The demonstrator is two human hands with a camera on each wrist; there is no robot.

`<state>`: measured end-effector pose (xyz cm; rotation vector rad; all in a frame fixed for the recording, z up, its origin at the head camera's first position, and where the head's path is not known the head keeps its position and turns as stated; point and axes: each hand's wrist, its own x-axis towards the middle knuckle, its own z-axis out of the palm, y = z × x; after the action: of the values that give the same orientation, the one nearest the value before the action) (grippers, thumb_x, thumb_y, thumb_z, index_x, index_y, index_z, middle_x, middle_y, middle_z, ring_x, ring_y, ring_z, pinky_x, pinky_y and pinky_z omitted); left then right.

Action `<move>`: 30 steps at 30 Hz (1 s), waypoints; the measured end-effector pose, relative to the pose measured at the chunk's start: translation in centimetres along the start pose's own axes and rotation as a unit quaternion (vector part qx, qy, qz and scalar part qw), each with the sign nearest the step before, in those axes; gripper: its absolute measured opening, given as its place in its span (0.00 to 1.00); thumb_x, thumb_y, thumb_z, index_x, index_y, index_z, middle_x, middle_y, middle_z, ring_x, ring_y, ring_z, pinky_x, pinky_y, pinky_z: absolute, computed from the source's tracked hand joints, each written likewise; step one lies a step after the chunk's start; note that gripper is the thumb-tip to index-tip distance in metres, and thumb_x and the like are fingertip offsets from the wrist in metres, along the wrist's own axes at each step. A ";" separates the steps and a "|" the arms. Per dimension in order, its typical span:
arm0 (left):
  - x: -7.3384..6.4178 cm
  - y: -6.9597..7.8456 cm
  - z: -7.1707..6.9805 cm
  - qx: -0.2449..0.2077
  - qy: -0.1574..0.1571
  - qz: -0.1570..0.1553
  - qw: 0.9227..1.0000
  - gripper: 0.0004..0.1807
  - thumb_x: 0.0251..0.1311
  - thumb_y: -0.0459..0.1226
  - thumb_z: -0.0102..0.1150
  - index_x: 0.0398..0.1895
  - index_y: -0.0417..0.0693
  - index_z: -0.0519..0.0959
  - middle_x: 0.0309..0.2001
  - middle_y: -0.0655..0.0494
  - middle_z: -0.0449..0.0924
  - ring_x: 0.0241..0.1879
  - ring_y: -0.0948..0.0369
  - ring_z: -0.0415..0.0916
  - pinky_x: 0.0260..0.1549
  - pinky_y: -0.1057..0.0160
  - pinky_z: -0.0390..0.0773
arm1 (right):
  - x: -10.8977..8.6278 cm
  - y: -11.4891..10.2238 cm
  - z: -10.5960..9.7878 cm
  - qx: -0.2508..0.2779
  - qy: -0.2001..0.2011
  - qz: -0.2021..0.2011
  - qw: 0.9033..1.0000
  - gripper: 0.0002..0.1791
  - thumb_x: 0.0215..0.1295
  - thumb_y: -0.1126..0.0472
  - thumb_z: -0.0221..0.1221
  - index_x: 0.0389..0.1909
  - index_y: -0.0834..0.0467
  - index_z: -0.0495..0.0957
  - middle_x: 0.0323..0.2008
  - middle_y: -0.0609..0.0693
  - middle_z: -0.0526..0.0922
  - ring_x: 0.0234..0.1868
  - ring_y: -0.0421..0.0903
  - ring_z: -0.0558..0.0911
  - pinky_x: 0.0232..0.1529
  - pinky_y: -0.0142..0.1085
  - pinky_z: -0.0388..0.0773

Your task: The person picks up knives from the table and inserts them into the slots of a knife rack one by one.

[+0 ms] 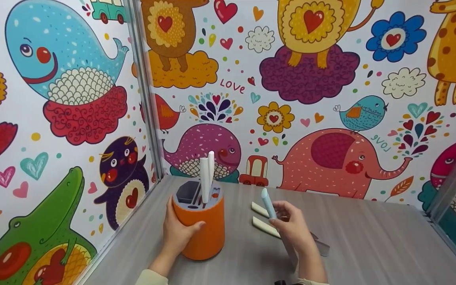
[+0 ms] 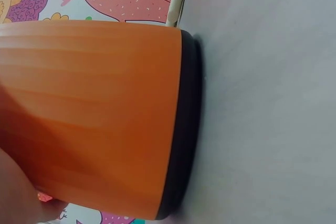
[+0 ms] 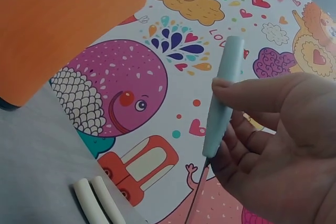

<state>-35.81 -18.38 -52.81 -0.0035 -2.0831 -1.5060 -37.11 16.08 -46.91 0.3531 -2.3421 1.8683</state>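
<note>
An orange knife holder (image 1: 208, 233) stands upright on the table, with my left hand (image 1: 177, 229) gripping its left side, thumb across the front. Two white handles (image 1: 205, 180) stick up out of its grey slotted top. To the right of the holder, my right hand (image 1: 293, 227) holds a knife by its light blue handle (image 3: 224, 98), pinched between thumb and fingers. That handle points up, and its thin blade (image 3: 197, 195) runs downward. Behind the right hand lie two cream-handled knives (image 1: 265, 227), side by side and partly hidden by it.
The grey wood-grain table (image 1: 374, 245) meets a back wall (image 1: 247, 118) and a left wall (image 1: 73, 154), both printed with cartoon animals. A metal post (image 1: 147, 91) stands in the back left corner. The holder's black base (image 2: 184, 129) rests at the tabletop.
</note>
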 end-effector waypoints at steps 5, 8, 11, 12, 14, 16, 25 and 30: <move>0.0 -0.1 0.0 -0.001 0.008 0.009 1.000 0.67 0.45 0.47 0.87 0.84 0.47 0.51 0.75 0.41 0.68 0.68 0.44 0.72 0.76 0.35 0.68 | -0.1 -0.3 0.2 0.041 0.020 -0.013 0.999 0.20 0.65 0.76 0.66 0.58 0.63 0.81 0.47 0.58 0.83 0.48 0.51 0.81 0.47 0.36 0.82; -0.1 -0.1 0.0 -0.004 0.011 0.016 1.000 0.66 0.46 0.47 0.86 0.83 0.46 0.51 0.74 0.41 0.69 0.67 0.44 0.72 0.75 0.34 0.68 | 0.0 -0.3 0.3 0.063 0.028 -0.025 0.997 0.21 0.65 0.76 0.66 0.59 0.65 0.80 0.48 0.59 0.83 0.48 0.51 0.82 0.49 0.35 0.84; -0.1 -0.1 -0.1 -0.007 0.009 0.015 1.000 0.66 0.46 0.47 0.86 0.84 0.47 0.50 0.75 0.41 0.69 0.68 0.44 0.72 0.75 0.35 0.67 | 0.0 -0.2 0.6 0.083 0.029 -0.039 0.995 0.22 0.65 0.76 0.66 0.59 0.66 0.78 0.49 0.60 0.83 0.49 0.50 0.82 0.50 0.34 0.84; -0.1 0.0 -0.1 -0.008 0.006 0.014 1.000 0.66 0.47 0.47 0.86 0.84 0.48 0.50 0.75 0.41 0.69 0.68 0.44 0.72 0.75 0.35 0.67 | 0.0 -0.2 0.7 0.089 0.029 -0.045 0.995 0.22 0.65 0.76 0.66 0.60 0.67 0.78 0.49 0.60 0.83 0.49 0.50 0.83 0.51 0.33 0.84; -0.1 0.0 -0.1 -0.009 0.002 0.009 1.000 0.66 0.48 0.48 0.85 0.84 0.48 0.50 0.75 0.41 0.68 0.69 0.44 0.71 0.76 0.35 0.67 | 0.0 -0.2 1.1 0.100 0.026 -0.051 0.993 0.22 0.65 0.75 0.66 0.60 0.67 0.78 0.49 0.60 0.82 0.49 0.49 0.83 0.51 0.33 0.85; -0.1 0.1 -0.2 -0.014 -0.003 0.005 1.000 0.66 0.48 0.47 0.86 0.84 0.48 0.50 0.76 0.41 0.67 0.69 0.44 0.71 0.76 0.35 0.67 | 0.0 -0.3 1.5 0.110 0.019 -0.055 0.992 0.22 0.65 0.75 0.66 0.60 0.68 0.77 0.49 0.59 0.82 0.48 0.49 0.83 0.52 0.33 0.85; 0.3 0.3 -0.5 -0.023 0.002 0.035 0.999 0.64 0.49 0.48 0.83 0.84 0.44 0.51 0.80 0.41 0.62 0.73 0.43 0.67 0.77 0.35 0.65 | 0.0 -0.6 3.4 0.128 -0.020 -0.081 0.988 0.22 0.67 0.73 0.67 0.60 0.70 0.76 0.50 0.64 0.82 0.48 0.50 0.83 0.52 0.33 0.86; 0.3 1.2 -0.8 -0.035 0.068 0.096 0.992 0.53 0.54 0.42 0.73 0.80 0.37 0.57 0.78 0.38 0.64 0.75 0.43 0.65 0.79 0.57 0.65 | 0.1 -0.9 4.3 0.131 -0.030 -0.085 0.987 0.21 0.67 0.73 0.67 0.60 0.70 0.76 0.49 0.62 0.82 0.47 0.49 0.82 0.52 0.34 0.86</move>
<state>-35.37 -18.75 -51.45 -0.1211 -1.8643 -1.4217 -36.80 11.70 -46.99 0.6228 -2.0268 2.1086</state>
